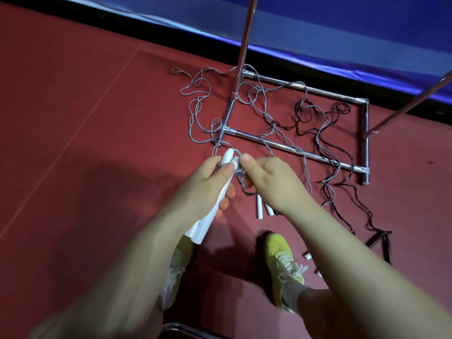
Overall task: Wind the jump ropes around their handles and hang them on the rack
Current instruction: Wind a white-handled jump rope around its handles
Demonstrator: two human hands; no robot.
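My left hand (208,184) grips a pair of white jump-rope handles (203,226) held together, their tips pointing away from me. Right beside those tips, my right hand (266,179) pinches the grey rope (238,173). The rest of that grey rope (195,111) trails in loose loops over the red floor and across the base of the chrome rack (288,149). A black rope (327,123) lies tangled over the rack base too. Two more white handles (259,209) lie on the floor under my right hand.
The rack's upright poles (243,47) rise at the centre and the right. Black handles (384,243) lie on the floor at the right. My yellow shoes (281,263) stand just below the hands. A blue mat (318,28) runs along the far edge.
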